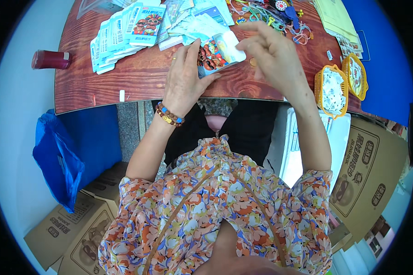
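A small light-blue carton (213,57) with red cartoon figures stands near the table's front edge, a white end flap folded out at its right. My left hand (184,73) grips it from the left, thumb along the lower edge and fingers over the top. Right beside the flap is my right hand (273,52), its fingers apart and bent, with nothing visible in them. The fingertips come close to the flap; whether they touch it I cannot tell. Behind my left hand lies a fanned stack of flat light-blue cartons (112,43), one with the same figures (146,25) on top.
Loose printed packets (199,25) pile up behind the carton. Colourful cords and small trinkets (280,16) lie at the back right. Two yellow baskets (320,87) hold white packets at the right edge. A dark-red cylinder (50,59) sits at the left edge; cardboard boxes (371,169) stand below.
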`<state>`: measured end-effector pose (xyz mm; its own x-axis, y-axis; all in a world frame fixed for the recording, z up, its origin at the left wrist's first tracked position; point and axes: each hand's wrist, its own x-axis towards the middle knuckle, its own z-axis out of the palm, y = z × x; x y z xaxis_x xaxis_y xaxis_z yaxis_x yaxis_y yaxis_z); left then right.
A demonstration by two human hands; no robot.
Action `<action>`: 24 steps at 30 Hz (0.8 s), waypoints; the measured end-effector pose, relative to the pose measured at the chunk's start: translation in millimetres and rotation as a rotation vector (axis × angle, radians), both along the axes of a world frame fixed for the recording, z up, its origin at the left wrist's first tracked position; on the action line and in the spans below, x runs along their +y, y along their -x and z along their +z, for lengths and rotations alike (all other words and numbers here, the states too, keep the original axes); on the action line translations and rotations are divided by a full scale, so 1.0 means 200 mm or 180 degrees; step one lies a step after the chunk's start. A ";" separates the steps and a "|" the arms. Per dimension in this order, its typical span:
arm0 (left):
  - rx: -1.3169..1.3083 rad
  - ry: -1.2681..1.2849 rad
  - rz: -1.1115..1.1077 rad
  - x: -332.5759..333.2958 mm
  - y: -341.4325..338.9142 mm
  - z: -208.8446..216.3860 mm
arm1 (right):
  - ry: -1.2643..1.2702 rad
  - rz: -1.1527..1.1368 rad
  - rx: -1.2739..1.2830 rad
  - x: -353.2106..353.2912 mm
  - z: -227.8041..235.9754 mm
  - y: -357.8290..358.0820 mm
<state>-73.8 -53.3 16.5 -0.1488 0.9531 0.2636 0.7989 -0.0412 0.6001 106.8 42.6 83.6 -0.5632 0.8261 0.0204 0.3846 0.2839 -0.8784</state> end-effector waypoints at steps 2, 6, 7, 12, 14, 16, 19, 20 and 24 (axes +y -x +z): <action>-0.0011 -0.0022 -0.0057 0.01 -0.01 -0.01 | 0.0337 0.0191 0.0013 -0.05 -0.01 -0.01; 0.0040 -0.0164 -0.0113 0.02 -0.02 -0.02 | 0.0403 0.0332 0.0104 -0.08 -0.12 0.02; 0.0031 -0.0181 -0.0144 0.02 -0.03 -0.01 | 0.0417 0.0314 0.0086 -0.06 -0.12 -0.03; -0.0152 -0.0266 0.0079 0.00 0.03 0.02 | 0.0375 -0.0406 0.0666 0.12 -0.09 -0.19; -0.0151 -0.0262 0.0181 -0.01 0.03 0.02 | 0.0267 -0.0677 0.0354 0.11 -0.08 -0.20; -0.0112 -0.0201 0.0147 0.00 -0.01 0.00 | 0.0015 -0.0233 0.0686 0.04 -0.10 -0.18; -0.0199 -0.0168 0.0020 0.01 -0.03 -0.01 | -0.0188 -0.0015 0.0789 -0.04 -0.15 -0.11; -0.0115 -0.0276 -0.0003 0.01 -0.03 -0.02 | -0.0593 0.0049 0.0515 -0.06 -0.16 -0.09; -0.0103 -0.0258 0.0039 0.01 -0.02 -0.02 | -0.0978 0.0189 0.0376 -0.09 -0.18 -0.01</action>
<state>-70.4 -50.5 12.2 -0.1702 0.9269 0.3346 0.7799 -0.0809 0.6207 109.4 23.6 46.8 -0.5891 0.7370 0.3314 0.2601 0.5612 -0.7857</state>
